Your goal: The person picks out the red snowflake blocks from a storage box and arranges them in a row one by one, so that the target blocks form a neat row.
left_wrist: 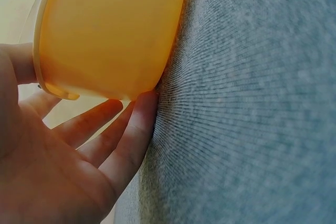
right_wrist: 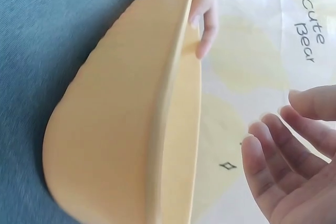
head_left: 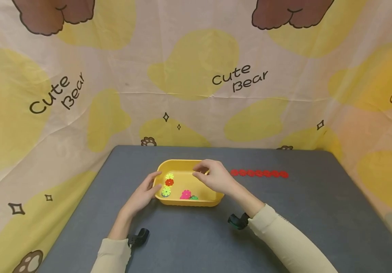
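Note:
A yellow plastic basin (head_left: 185, 178) stands on the table. My left hand (head_left: 142, 196) grips its left end, thumb over the rim and fingers along the outer wall, as the left wrist view also shows. Over the basin's right side hovers my right hand (head_left: 217, 177). In the right wrist view its fingers (right_wrist: 254, 153) are loosely bent, apart from the thumb, with nothing between them. Inside the basin lie several notched plastic discs: yellow-green discs (head_left: 166, 191), a red disc (head_left: 169, 182), a pink disc (head_left: 186, 194) and a green disc (head_left: 194, 197).
A row of several red discs (head_left: 258, 173) lies on the grey table (head_left: 196, 235) to the right of the basin. Behind the table hangs a patterned cloth (head_left: 189, 68) with bear prints. Each wrist carries a black strap device (head_left: 238, 221).

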`<action>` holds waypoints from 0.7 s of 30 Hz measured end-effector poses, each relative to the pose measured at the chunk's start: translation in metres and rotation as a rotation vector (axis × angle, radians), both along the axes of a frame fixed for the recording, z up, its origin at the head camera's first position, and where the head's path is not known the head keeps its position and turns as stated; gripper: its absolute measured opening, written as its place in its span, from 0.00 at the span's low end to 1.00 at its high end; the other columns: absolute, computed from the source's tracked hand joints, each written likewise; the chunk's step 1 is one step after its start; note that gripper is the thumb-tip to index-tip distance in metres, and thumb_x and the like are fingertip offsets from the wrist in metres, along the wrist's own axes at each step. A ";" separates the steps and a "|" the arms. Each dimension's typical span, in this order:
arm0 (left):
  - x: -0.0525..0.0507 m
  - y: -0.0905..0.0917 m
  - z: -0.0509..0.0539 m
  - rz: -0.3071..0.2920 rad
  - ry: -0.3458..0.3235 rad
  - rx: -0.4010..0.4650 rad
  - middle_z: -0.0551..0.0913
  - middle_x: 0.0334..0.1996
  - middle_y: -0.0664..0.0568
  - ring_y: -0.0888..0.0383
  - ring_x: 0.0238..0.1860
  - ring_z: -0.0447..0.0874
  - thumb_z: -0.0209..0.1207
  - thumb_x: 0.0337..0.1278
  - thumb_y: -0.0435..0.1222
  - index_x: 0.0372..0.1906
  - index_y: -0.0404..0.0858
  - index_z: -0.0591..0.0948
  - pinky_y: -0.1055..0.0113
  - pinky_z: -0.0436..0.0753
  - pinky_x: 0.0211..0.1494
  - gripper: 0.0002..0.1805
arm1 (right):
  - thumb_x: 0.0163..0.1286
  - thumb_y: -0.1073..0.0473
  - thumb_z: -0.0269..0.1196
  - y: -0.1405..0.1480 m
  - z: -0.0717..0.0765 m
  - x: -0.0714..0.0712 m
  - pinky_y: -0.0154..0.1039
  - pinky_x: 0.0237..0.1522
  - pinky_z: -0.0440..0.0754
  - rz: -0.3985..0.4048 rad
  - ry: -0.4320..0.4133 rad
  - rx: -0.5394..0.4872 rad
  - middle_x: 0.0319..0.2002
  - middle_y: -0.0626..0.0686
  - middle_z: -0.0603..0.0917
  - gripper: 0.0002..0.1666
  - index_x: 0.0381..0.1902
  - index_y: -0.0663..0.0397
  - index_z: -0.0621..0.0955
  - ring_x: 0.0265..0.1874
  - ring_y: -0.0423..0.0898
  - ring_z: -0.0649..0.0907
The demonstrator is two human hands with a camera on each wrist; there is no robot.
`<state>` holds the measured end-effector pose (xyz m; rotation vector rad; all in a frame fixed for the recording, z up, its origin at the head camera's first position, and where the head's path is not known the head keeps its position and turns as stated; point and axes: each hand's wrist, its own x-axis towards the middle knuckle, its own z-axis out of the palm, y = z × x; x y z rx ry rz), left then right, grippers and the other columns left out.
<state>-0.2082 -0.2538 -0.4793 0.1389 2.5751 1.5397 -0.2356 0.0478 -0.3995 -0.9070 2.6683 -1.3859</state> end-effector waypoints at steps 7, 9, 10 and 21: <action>0.000 0.000 -0.001 0.005 -0.004 0.004 0.57 0.78 0.40 0.40 0.75 0.61 0.54 0.77 0.44 0.77 0.47 0.61 0.55 0.78 0.57 0.30 | 0.71 0.56 0.66 -0.025 -0.007 -0.011 0.40 0.41 0.80 0.026 -0.014 0.012 0.39 0.45 0.86 0.12 0.47 0.57 0.87 0.39 0.42 0.81; 0.000 -0.001 0.000 0.007 -0.004 -0.002 0.56 0.78 0.40 0.40 0.76 0.59 0.54 0.77 0.44 0.77 0.48 0.61 0.53 0.77 0.59 0.30 | 0.71 0.56 0.66 -0.033 -0.011 -0.015 0.39 0.41 0.80 0.043 -0.024 0.015 0.39 0.45 0.86 0.12 0.47 0.57 0.87 0.39 0.42 0.81; 0.000 -0.001 0.000 0.006 -0.005 -0.001 0.56 0.79 0.40 0.39 0.76 0.58 0.53 0.77 0.44 0.77 0.48 0.61 0.52 0.77 0.59 0.30 | 0.72 0.56 0.66 -0.037 -0.012 -0.017 0.39 0.41 0.80 0.049 -0.033 0.018 0.39 0.45 0.86 0.12 0.47 0.56 0.87 0.39 0.42 0.81; 0.000 0.000 0.002 -0.005 0.003 0.012 0.55 0.79 0.40 0.40 0.77 0.57 0.53 0.77 0.43 0.77 0.46 0.61 0.47 0.73 0.64 0.30 | 0.72 0.58 0.66 -0.075 -0.037 -0.038 0.38 0.43 0.81 0.045 -0.110 0.084 0.40 0.48 0.86 0.14 0.50 0.60 0.86 0.39 0.44 0.81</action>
